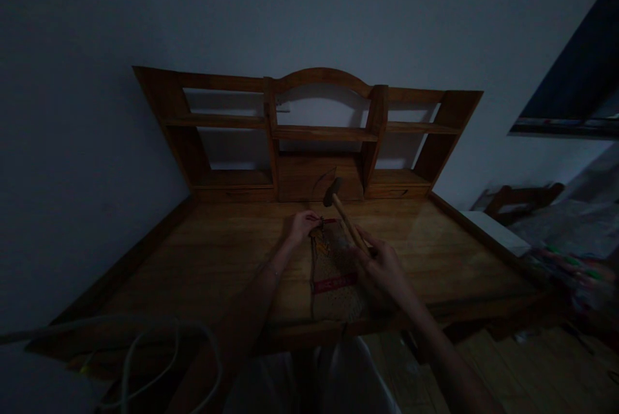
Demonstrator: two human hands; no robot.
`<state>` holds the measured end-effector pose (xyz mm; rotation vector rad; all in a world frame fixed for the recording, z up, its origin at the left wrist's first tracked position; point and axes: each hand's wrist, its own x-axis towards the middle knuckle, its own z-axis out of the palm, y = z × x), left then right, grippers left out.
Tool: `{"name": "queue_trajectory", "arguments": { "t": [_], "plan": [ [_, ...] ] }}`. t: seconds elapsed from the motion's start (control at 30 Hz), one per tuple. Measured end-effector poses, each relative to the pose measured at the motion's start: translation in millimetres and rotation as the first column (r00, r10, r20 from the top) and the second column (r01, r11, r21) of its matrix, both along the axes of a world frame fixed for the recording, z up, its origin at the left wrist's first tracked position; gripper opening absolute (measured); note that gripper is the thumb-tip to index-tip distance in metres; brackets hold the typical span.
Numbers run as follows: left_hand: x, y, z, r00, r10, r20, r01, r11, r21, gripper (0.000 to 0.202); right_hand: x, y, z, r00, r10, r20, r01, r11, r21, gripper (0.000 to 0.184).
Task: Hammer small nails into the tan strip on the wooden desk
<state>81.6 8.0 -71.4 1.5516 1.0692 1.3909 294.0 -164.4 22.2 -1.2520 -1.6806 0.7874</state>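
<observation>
My right hand (pixel 380 264) is wrapped round the wooden handle of a hammer (pixel 349 224). The hammer's dark head is raised over the far end of a brown mat (pixel 335 301) with red bands, which looks like cardboard or sacking. At the mat's far left corner my left hand (pixel 303 226) is pinched, its fingertips at a small dark thing too dim to name. Close to those fingertips, several yellowish-brown pieces (pixel 320 243) lie on the mat's left side.
The mat lies on a wooden desk (pixel 232 253) with a shelf unit (pixel 319 133) along its back. A pale cable (pixel 159 320) loops at the lower left. To the right stand a chair (pixel 525 198) and a heap of plastic-covered things (pixel 575 240).
</observation>
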Motion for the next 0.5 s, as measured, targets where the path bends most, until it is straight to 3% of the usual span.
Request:
{"name": "queue_trajectory", "arguments": {
  "t": [0.1,0.27,0.37,0.5],
  "plan": [
    [-0.7,-0.6,1.0,0.999,-0.011,0.048,0.013,0.999,-0.039,0.023,19.9,0.9,-3.9,0.995,-0.079,-0.055,0.075,0.994,-0.074,0.059],
    [-6.8,-3.5,8.0,0.988,-0.104,0.112,0.11,0.992,-0.053,0.025,65.3,3.5,-30.2,0.963,-0.172,-0.209,0.146,0.98,-0.137,0.068],
    [-10.8,-2.1,7.8,0.991,-0.044,0.129,0.048,0.998,-0.033,0.023,87.1,2.8,-45.4,0.929,-0.251,-0.273,0.19,0.954,-0.23,0.073],
    [-13.8,0.1,8.9,0.989,0.129,0.076,-0.131,0.991,0.025,0.016,100.2,4.9,-53.5,0.902,-0.271,-0.337,0.181,0.945,-0.273,0.072]
  ]
}}
